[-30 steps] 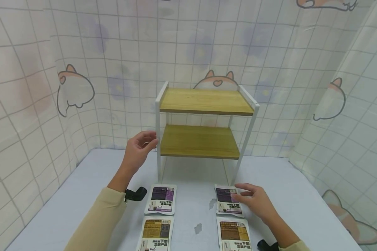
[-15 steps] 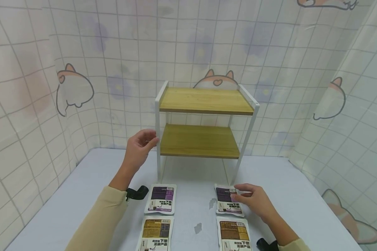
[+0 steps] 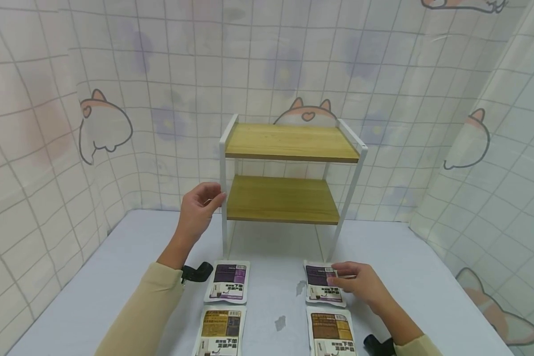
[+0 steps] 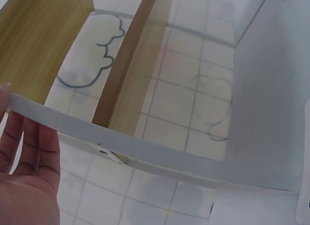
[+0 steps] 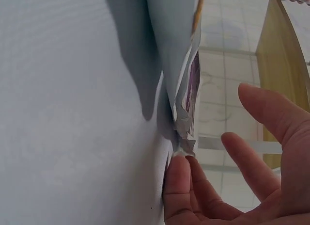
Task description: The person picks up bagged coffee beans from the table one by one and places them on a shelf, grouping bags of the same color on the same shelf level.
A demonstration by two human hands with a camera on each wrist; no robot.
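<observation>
A two-tier shelf rack (image 3: 283,199) with yellow wooden boards and a white frame stands at the middle back. My left hand (image 3: 198,208) is at its left front post, thumb on one side and fingers (image 4: 47,152) behind the white bar, gripping it. A purple-and-white pouch (image 3: 324,291) lies flat in front of the rack's right leg. My right hand (image 3: 359,284) rests at its right edge. In the right wrist view the lower fingertips (image 5: 178,170) meet the pouch's crimped corner (image 5: 185,134), while the thumb stands apart from it.
A matching purple pouch (image 3: 228,283) lies in front of the left leg. Nearer the front are two brown-and-yellow pouches, one left (image 3: 220,330) and one right (image 3: 332,332). A white cloth covers the table (image 3: 155,237); grid-patterned curtains (image 3: 178,99) enclose it.
My left hand has shifted very slightly up and right along the post. The right hand stays at the purple pouch with only a tiny finger movement. The pouches and rack have not moved.
</observation>
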